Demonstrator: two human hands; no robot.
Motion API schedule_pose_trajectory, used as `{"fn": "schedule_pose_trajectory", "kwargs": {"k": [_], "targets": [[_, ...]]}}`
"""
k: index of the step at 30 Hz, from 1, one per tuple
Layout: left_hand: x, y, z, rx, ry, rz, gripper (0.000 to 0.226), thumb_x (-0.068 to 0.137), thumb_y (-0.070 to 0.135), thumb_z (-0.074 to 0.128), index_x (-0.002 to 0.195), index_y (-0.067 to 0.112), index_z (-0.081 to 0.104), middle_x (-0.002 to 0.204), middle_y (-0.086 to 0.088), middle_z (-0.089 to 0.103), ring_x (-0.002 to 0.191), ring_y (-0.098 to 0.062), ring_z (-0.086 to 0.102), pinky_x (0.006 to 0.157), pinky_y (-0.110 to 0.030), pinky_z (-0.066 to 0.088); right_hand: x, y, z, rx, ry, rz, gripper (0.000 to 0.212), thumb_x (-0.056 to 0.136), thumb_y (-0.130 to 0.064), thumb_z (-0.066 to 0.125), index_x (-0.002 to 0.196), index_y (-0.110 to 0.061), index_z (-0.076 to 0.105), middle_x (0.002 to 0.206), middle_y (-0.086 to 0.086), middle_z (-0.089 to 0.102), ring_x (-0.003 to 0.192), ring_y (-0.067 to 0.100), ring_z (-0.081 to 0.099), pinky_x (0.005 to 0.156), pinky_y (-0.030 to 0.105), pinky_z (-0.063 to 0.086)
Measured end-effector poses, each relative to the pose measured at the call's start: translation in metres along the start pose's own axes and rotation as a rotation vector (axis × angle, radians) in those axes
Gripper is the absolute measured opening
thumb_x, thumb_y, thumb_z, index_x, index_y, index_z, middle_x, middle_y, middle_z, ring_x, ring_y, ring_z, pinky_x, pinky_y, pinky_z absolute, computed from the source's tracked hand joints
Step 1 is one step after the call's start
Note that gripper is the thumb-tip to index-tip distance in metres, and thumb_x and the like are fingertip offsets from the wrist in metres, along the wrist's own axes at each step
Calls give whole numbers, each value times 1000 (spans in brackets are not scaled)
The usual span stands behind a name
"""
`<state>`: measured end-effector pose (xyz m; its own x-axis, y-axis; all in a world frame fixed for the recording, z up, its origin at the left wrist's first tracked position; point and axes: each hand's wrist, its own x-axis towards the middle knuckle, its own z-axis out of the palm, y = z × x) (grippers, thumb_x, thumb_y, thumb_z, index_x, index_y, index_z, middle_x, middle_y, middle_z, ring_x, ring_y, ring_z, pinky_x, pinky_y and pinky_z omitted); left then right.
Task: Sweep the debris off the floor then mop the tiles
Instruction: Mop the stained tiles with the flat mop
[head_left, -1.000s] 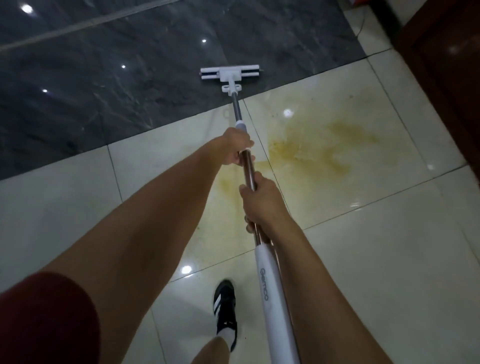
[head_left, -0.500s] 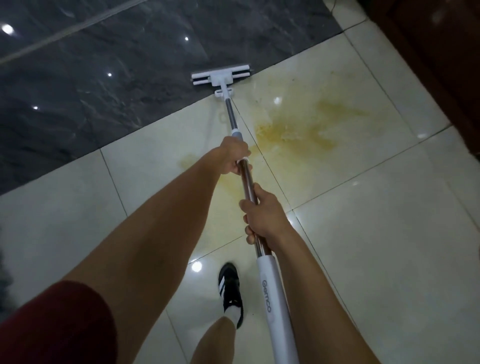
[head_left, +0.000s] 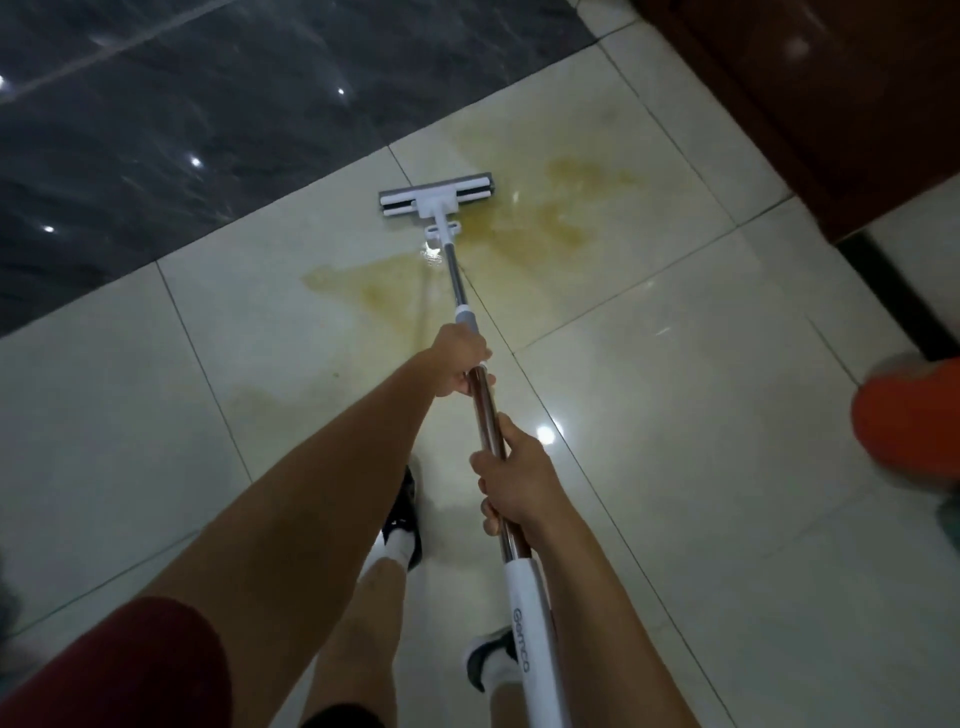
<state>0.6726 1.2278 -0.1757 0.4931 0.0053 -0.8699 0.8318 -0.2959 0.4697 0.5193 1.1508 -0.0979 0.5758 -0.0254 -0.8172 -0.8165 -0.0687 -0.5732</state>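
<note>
Fingers (head_left: 491, 512) of the right hand (head_left: 519, 488) are wrapped tight around the mop pole (head_left: 488, 410), low on the coppery section just above the white grip sleeve (head_left: 527, 623). Nearest the body, this hand likely serves as the pivot and driver. Farther up the pole, the left hand (head_left: 460, 361) is clenched around it too, just below the grey collar, fingers curled under and thumb over the top. Spacing the two hands apart gives leverage, so the far hand can press the head down while the near one steers.

Below the arms, two feet in dark shoes with white socks (head_left: 397, 543) stand on the pale tiles (head_left: 675, 467), staggered as for a stepping stroke. An orange object (head_left: 909, 421) sits at the right edge, blurred and not identifiable.

Beyond the hands, the pole slopes away to the flat white mop head (head_left: 436, 195), which lies crosswise on a pale tile, close to the border with the dark marble-look floor (head_left: 182, 130). Its right end touches a yellowish stain (head_left: 545, 223) that spreads across the tile joints, with a paler streak reaching left under the pole. Sweeping appears finished, since no loose debris shows; mopping looks under way, with the stain still plainly to be worked. A dark wooden unit (head_left: 831, 104) closes the far right corner.
</note>
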Motion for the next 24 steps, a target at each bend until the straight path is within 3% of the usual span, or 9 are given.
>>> {"fn": "schedule_pose_trajectory", "kwargs": {"k": [5, 10, 14, 17, 20, 24], "targets": [[-43, -52, 75, -26, 116, -9, 15, 96, 7, 56, 107, -4, 57, 87, -19, 61, 63, -35, 69, 68, -49, 63, -57, 56, -48, -23, 21, -8, 38, 94, -12, 50, 120, -39, 47, 72, 8, 51, 43, 16, 49, 47, 29, 49], [-72, -76, 123, -40, 117, -22, 15, 101, 13, 52, 108, 0, 53, 97, -22, 63, 69, -36, 69, 70, -51, 63, -96, 89, -84, 20, 25, 14, 47, 97, -15, 50, 134, -42, 44, 70, 4, 51, 40, 12, 47, 43, 25, 45], [-75, -67, 133, -32, 120, -46, 20, 102, 17, 50, 115, 1, 50, 105, -23, 63, 72, -37, 70, 72, -54, 62, -95, 87, -93, 11, 60, 2, 48, 100, -17, 48, 141, -40, 41, 78, 2, 53, 45, 12, 49, 42, 22, 44], [-63, -47, 129, -82, 118, -45, 25, 103, 18, 47, 117, -2, 51, 106, -23, 63, 70, -38, 67, 66, -49, 60, -73, 75, -94, -48, 95, -50, 38, 99, -18, 50, 135, -32, 48, 89, -1, 54, 63, 12, 52, 59, 27, 49], [-43, -23, 125, -100, 113, -59, 26, 103, 19, 47, 116, -2, 53, 102, -22, 63, 69, -37, 66, 66, -47, 59, -47, 59, -97, -73, 94, -59, 38, 98, -21, 52, 134, -34, 48, 92, -2, 51, 76, 17, 51, 69, 35, 50], [0, 13, 119, -65, 131, -37, 31, 96, 22, 53, 116, -2, 54, 105, -20, 68, 79, -37, 73, 76, -53, 62, -7, 27, -105, -74, 106, -62, 40, 98, -22, 53, 136, -36, 48, 90, -2, 51, 73, 16, 49, 69, 35, 47]]}}
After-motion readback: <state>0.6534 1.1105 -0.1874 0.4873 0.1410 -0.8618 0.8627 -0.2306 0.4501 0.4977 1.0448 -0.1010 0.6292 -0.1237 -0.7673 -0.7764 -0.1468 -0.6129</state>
